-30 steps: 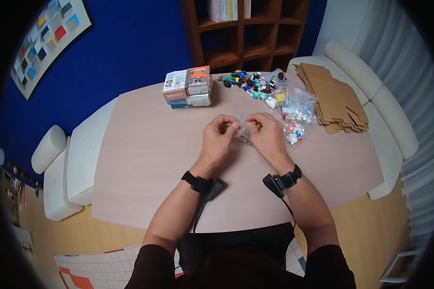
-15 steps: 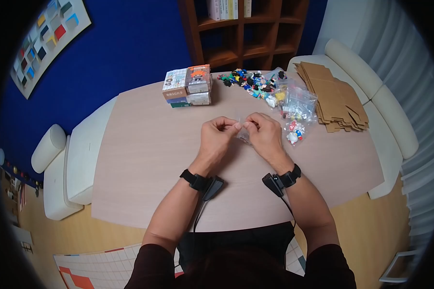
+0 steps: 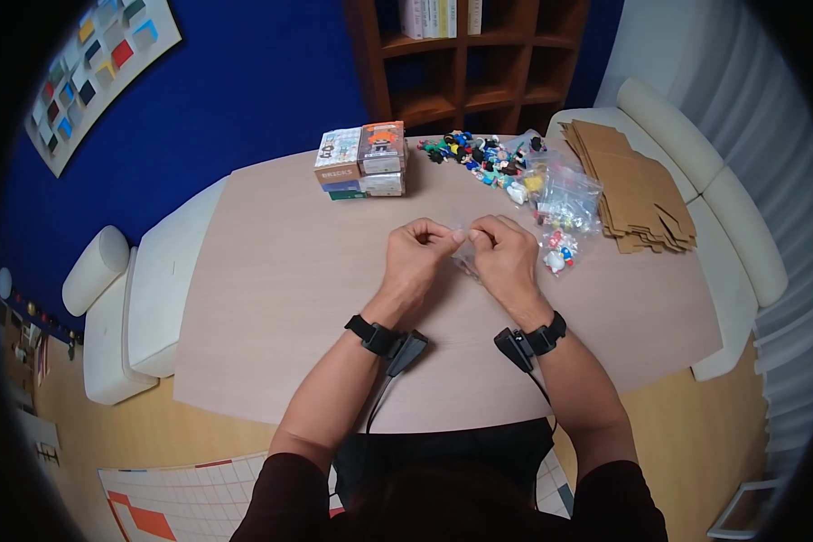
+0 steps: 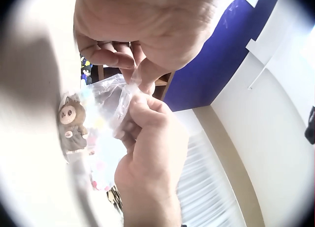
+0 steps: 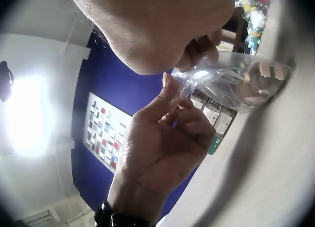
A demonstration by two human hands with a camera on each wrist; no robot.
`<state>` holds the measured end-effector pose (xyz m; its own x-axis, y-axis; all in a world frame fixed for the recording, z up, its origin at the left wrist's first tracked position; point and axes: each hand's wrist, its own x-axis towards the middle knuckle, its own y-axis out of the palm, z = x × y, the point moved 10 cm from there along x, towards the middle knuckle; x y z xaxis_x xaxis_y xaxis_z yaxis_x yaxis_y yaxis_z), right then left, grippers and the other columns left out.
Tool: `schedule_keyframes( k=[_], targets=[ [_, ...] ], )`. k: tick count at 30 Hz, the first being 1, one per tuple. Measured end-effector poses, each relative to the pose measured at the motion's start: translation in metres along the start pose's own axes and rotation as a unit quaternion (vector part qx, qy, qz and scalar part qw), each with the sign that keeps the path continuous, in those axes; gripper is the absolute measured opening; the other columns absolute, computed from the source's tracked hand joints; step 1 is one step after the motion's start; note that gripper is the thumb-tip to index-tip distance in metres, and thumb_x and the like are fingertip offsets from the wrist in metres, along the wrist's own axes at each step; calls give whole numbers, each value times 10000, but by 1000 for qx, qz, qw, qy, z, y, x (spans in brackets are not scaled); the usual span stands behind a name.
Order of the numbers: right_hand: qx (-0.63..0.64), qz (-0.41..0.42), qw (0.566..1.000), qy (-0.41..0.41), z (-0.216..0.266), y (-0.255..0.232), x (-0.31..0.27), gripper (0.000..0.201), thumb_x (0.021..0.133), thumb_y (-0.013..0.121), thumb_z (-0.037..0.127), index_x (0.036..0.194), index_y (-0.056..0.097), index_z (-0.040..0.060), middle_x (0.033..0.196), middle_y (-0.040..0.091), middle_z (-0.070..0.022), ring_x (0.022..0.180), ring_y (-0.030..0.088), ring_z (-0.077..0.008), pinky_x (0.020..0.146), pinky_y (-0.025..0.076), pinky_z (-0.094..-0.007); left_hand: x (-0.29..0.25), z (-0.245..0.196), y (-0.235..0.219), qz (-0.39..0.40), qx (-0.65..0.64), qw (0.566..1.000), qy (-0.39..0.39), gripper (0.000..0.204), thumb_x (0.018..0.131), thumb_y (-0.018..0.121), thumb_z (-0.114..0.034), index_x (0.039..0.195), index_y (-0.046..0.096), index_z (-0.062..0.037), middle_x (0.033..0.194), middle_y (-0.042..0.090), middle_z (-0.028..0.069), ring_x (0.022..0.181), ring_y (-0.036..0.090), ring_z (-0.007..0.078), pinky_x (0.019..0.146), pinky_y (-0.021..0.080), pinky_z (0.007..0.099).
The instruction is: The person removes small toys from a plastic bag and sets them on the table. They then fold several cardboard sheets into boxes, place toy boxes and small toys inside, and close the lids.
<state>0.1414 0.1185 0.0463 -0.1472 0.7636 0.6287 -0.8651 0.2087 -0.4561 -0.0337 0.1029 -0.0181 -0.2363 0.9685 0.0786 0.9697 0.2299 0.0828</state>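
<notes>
A clear plastic bag [image 5: 226,84] hangs between both hands over the table, its upper edge gathered at the fingertips. Inside its lower part lies a small brown toy figure [image 4: 75,126] with a pale face and pointed ears. My left hand [image 3: 413,260] pinches the bag's top edge between thumb and forefinger. Close beside it, my right hand [image 3: 508,260] pinches the same edge, the two thumbs almost meeting. In the head view the hands hide most of the bag.
Boxes [image 3: 361,161] are stacked at the back of the table [image 3: 289,298]. To their right lies a pile of small toy figures [image 3: 483,158]. Bagged figures [image 3: 560,253] sit beyond the right hand, next to flattened cardboard [image 3: 637,190].
The left fingertips have slid a little toward the right ones along the bag's top. Both hands still hold the bag, and the head view has turned slightly left.
</notes>
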Motion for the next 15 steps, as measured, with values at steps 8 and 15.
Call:
schedule_keyframes(
  k=[8, 15],
  targets=[
    [-14, 15, 1000, -7, -3, 2, 1, 34, 932, 720, 78, 950, 748, 76, 928, 740, -130, 850, 722, -385, 761, 571, -495, 1, 3, 11, 50, 23, 998, 21, 174, 1103, 689, -172, 1076, 730, -5, 935, 714, 2, 849, 617, 58, 761, 505, 247],
    [-12, -4, 999, -30, 5, -1, 2, 78, 924, 724, 14, 997, 751, 18, 895, 747, -164, 758, 738, -322, 691, 572, -422, 2, 5, 10, 63, 44, 996, 41, 153, 1084, 709, -148, 1053, 737, -1, 933, 726, 11, 850, 627, 69, 765, 512, 255]
  ],
)
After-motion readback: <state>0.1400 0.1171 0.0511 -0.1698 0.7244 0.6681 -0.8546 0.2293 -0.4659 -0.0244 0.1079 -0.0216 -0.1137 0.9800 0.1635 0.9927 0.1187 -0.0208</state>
